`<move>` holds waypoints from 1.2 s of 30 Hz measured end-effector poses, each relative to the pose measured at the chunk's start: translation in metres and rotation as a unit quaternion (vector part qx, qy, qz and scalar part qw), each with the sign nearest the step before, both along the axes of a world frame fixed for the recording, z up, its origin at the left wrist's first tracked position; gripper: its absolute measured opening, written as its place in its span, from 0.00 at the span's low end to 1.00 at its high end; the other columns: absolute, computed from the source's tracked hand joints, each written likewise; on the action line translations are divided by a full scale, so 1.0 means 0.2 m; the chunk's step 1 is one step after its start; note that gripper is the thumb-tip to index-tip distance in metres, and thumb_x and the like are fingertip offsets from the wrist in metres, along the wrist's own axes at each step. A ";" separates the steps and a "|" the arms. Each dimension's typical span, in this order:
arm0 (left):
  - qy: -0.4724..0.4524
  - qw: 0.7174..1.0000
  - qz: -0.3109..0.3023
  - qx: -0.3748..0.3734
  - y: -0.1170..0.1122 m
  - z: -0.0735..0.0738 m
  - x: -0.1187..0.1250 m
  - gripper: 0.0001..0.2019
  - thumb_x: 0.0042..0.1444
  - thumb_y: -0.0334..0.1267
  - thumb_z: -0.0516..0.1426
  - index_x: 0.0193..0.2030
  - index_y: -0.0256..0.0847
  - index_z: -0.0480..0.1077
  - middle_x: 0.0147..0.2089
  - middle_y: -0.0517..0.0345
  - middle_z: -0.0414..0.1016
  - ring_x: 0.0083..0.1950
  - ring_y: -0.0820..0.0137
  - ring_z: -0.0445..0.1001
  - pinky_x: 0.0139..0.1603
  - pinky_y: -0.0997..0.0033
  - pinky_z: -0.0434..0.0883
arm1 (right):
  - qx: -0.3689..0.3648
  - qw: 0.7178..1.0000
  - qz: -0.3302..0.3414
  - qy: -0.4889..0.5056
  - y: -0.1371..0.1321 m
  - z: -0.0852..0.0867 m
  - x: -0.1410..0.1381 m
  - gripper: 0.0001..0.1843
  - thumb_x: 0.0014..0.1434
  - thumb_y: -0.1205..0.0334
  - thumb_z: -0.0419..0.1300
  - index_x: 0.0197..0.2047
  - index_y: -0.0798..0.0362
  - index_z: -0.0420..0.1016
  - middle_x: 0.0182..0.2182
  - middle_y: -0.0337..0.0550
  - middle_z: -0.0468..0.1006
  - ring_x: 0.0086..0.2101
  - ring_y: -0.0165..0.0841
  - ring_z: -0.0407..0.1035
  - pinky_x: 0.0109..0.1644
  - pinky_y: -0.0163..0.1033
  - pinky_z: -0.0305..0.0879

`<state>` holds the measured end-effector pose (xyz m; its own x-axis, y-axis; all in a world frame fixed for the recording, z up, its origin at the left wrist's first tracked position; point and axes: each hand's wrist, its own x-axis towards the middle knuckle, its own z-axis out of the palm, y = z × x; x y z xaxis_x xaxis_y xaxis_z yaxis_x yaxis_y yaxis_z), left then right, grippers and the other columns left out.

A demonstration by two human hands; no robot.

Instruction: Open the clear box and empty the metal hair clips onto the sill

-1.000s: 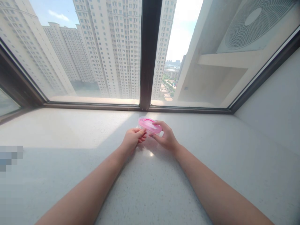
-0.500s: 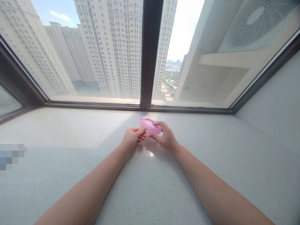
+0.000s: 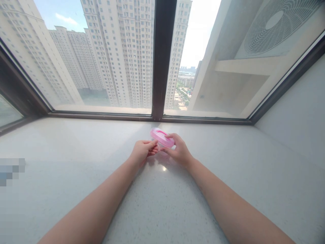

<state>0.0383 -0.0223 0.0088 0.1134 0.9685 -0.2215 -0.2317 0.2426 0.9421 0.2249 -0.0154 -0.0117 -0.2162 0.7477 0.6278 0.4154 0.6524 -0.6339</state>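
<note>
A small clear plastic container with an oval pink lid (image 3: 160, 136) is held tilted just above the sill, near the window. The lid has a darker pink handle-like strip on top. My right hand (image 3: 179, 149) grips it from the right, fingers over the lid and thumb low on the near side. On the other side, my left hand (image 3: 144, 149) is closed in a pinch, thumb and forefinger at the lid's lower left edge. What exactly lies between these fingertips is hidden. Most of the container's body is behind the hands.
Around the hands spreads a pale speckled stone sill (image 3: 162, 206). Behind it rises a window with a dark frame post (image 3: 162, 61). A white wall (image 3: 291, 115) bounds the right side. At the far left edge is a blurred-out patch (image 3: 10, 171).
The view has shifted slightly. Both hands keep nearly the same grip and place on the pink-lidded container.
</note>
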 end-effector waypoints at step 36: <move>0.068 0.991 -0.079 0.080 -0.02 0.04 -0.02 0.20 0.48 0.52 0.64 0.25 0.32 0.74 0.20 0.54 0.73 0.18 0.78 0.67 0.18 0.80 0.55 | -0.005 1.000 0.017 -0.001 0.00 0.01 0.00 0.25 0.50 0.51 0.69 0.47 0.48 0.65 0.42 0.45 0.70 0.43 0.41 0.67 0.46 0.47 0.65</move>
<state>0.0343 -0.0268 0.0161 0.2465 0.9649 -0.0907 -0.0704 0.1111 0.9913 0.2259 -0.0162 -0.0090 -0.2422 0.7458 0.6206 0.3948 0.6601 -0.6391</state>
